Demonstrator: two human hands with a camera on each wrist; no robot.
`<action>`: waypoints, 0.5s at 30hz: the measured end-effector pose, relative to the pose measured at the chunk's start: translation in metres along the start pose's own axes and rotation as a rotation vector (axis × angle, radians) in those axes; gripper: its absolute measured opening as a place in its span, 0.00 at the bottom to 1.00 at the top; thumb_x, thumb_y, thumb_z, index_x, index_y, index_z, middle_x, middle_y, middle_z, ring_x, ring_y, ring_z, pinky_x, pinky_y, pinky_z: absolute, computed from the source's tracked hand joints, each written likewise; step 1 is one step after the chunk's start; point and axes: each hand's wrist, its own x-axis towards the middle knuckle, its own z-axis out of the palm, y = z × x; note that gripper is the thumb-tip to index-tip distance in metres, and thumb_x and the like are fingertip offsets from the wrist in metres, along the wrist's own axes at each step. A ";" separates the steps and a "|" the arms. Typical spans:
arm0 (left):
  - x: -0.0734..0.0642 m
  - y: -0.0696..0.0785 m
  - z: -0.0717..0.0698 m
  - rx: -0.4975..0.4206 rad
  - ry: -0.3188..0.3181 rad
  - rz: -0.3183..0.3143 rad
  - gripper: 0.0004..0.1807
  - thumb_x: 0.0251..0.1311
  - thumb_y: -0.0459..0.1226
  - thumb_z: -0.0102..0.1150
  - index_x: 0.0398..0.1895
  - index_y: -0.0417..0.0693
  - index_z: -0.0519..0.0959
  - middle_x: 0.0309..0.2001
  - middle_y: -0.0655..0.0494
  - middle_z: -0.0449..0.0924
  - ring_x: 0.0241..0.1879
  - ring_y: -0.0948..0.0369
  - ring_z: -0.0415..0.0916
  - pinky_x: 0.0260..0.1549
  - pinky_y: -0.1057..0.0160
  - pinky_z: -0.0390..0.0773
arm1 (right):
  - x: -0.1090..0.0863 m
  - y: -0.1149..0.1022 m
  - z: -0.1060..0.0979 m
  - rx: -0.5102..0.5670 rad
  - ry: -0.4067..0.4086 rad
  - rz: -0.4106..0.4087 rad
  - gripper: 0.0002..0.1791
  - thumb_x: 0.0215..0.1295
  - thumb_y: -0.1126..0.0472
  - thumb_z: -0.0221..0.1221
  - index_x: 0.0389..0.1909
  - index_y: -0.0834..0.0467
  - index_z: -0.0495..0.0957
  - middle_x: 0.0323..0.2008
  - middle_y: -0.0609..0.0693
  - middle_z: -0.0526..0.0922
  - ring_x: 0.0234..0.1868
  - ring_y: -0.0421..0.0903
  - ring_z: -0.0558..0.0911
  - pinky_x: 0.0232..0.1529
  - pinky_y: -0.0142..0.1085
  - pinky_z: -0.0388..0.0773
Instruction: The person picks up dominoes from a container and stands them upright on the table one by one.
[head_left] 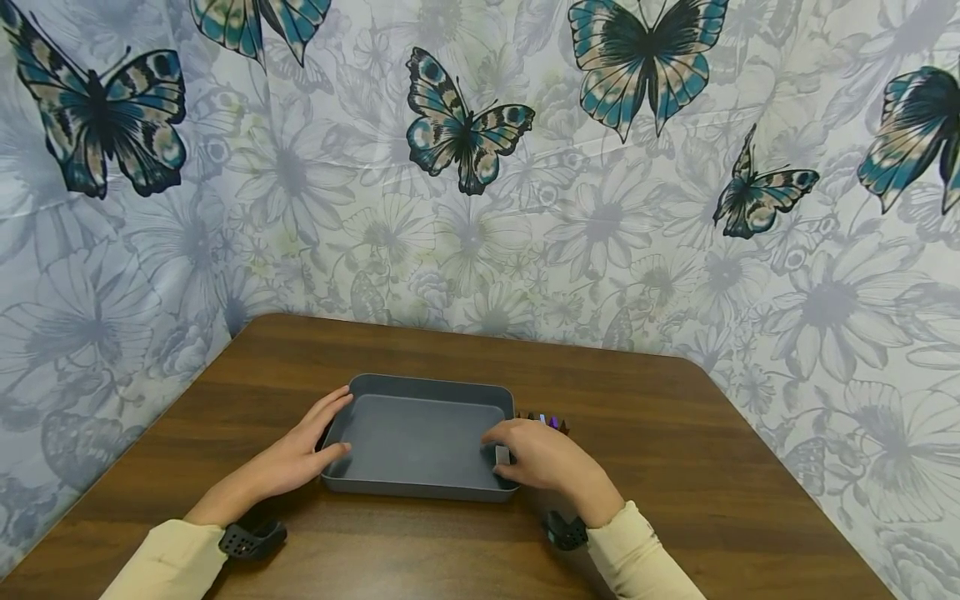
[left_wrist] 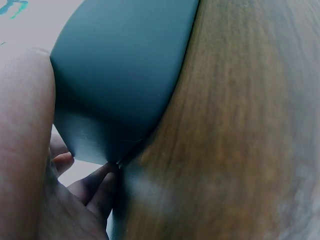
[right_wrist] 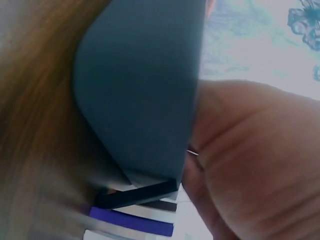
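Observation:
A shallow dark grey tray (head_left: 420,433) lies on the wooden table. My left hand (head_left: 296,454) rests along its left side, fingers fairly straight toward the back corner and thumb over the rim. In the left wrist view, fingertips (left_wrist: 107,182) touch the outer wall near the corner. My right hand (head_left: 543,458) reaches over the tray's right rim, its thumb and index finger pinching a small pale grey block (head_left: 502,455). Most of that block is hidden by the hand, and what kind of thing it is I cannot tell.
Several slim sticks, one of them a purple stick (right_wrist: 131,221) and one a black stick (right_wrist: 137,195), lie just outside the tray's right side. The brown table (head_left: 660,500) reaches back to a butterfly-print cloth (head_left: 472,250).

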 end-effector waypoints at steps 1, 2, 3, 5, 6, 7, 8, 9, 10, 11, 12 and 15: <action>0.000 0.000 0.000 -0.002 -0.001 0.001 0.41 0.73 0.39 0.59 0.81 0.35 0.51 0.82 0.38 0.41 0.78 0.32 0.44 0.64 0.27 0.59 | 0.001 -0.001 0.000 -0.019 -0.013 0.003 0.20 0.66 0.59 0.70 0.58 0.56 0.83 0.57 0.49 0.85 0.58 0.46 0.84 0.53 0.38 0.82; 0.000 0.000 0.000 -0.002 -0.001 0.002 0.41 0.73 0.39 0.59 0.81 0.36 0.51 0.82 0.38 0.41 0.78 0.32 0.44 0.64 0.27 0.59 | 0.002 -0.002 0.000 -0.036 -0.022 0.002 0.20 0.66 0.59 0.70 0.58 0.56 0.84 0.57 0.49 0.86 0.57 0.45 0.84 0.53 0.38 0.82; 0.000 0.000 0.000 0.001 -0.001 0.000 0.41 0.73 0.39 0.59 0.81 0.36 0.51 0.82 0.39 0.41 0.78 0.33 0.44 0.64 0.27 0.59 | 0.003 -0.003 0.000 -0.051 -0.028 0.000 0.20 0.65 0.58 0.71 0.57 0.56 0.84 0.56 0.48 0.86 0.57 0.45 0.84 0.53 0.38 0.82; 0.000 -0.001 0.000 0.001 0.000 -0.001 0.41 0.73 0.39 0.59 0.81 0.36 0.51 0.82 0.39 0.41 0.78 0.33 0.45 0.64 0.27 0.59 | 0.005 -0.004 0.000 -0.082 -0.033 -0.005 0.19 0.64 0.58 0.71 0.55 0.55 0.85 0.55 0.47 0.87 0.57 0.44 0.84 0.53 0.38 0.82; 0.000 -0.001 0.001 0.002 0.000 -0.003 0.41 0.73 0.39 0.59 0.81 0.36 0.51 0.82 0.39 0.41 0.78 0.33 0.45 0.64 0.27 0.59 | 0.005 -0.005 0.000 -0.094 -0.033 -0.007 0.18 0.64 0.58 0.71 0.55 0.55 0.86 0.54 0.47 0.87 0.56 0.44 0.85 0.53 0.37 0.82; 0.000 -0.002 0.001 0.003 0.001 -0.003 0.41 0.73 0.39 0.59 0.81 0.37 0.51 0.82 0.39 0.41 0.78 0.33 0.45 0.64 0.27 0.59 | 0.006 -0.005 0.000 -0.104 -0.032 -0.009 0.18 0.64 0.58 0.71 0.54 0.55 0.86 0.54 0.47 0.87 0.55 0.43 0.85 0.52 0.37 0.82; 0.000 -0.002 0.001 0.002 0.000 -0.003 0.41 0.73 0.40 0.59 0.81 0.37 0.51 0.82 0.39 0.41 0.78 0.33 0.44 0.64 0.27 0.59 | 0.006 -0.006 0.000 -0.110 -0.032 -0.011 0.18 0.64 0.58 0.71 0.54 0.55 0.86 0.53 0.46 0.87 0.54 0.43 0.85 0.52 0.36 0.82; 0.000 -0.002 0.000 0.003 0.000 -0.003 0.41 0.73 0.40 0.59 0.81 0.37 0.51 0.82 0.39 0.41 0.78 0.33 0.44 0.64 0.27 0.59 | 0.006 -0.006 0.000 -0.115 -0.031 -0.012 0.17 0.64 0.58 0.71 0.54 0.55 0.86 0.53 0.46 0.88 0.53 0.42 0.85 0.51 0.36 0.82; 0.000 -0.002 0.000 0.001 0.000 0.001 0.41 0.73 0.39 0.59 0.81 0.36 0.51 0.82 0.39 0.41 0.78 0.33 0.44 0.64 0.27 0.59 | 0.007 -0.006 0.000 -0.116 -0.032 -0.012 0.17 0.64 0.58 0.71 0.54 0.54 0.86 0.52 0.46 0.88 0.53 0.42 0.85 0.51 0.36 0.82; 0.000 -0.002 0.000 0.001 0.000 0.001 0.41 0.73 0.40 0.59 0.81 0.36 0.51 0.82 0.39 0.41 0.78 0.33 0.44 0.64 0.27 0.59 | 0.007 -0.007 0.001 -0.113 -0.033 -0.012 0.17 0.64 0.58 0.71 0.54 0.54 0.86 0.52 0.46 0.88 0.52 0.42 0.85 0.50 0.36 0.82; 0.000 -0.002 -0.001 0.001 -0.002 0.003 0.41 0.73 0.40 0.59 0.81 0.36 0.51 0.82 0.38 0.41 0.78 0.32 0.44 0.64 0.27 0.59 | 0.007 -0.007 0.001 -0.106 -0.033 -0.012 0.17 0.64 0.58 0.71 0.54 0.54 0.86 0.52 0.45 0.88 0.52 0.42 0.85 0.50 0.36 0.82; 0.000 -0.002 0.000 -0.006 -0.005 0.000 0.41 0.73 0.39 0.59 0.81 0.36 0.51 0.82 0.38 0.40 0.78 0.32 0.43 0.64 0.26 0.58 | 0.007 -0.006 0.002 -0.062 -0.039 -0.015 0.17 0.65 0.59 0.70 0.55 0.52 0.86 0.53 0.45 0.87 0.54 0.41 0.85 0.52 0.36 0.82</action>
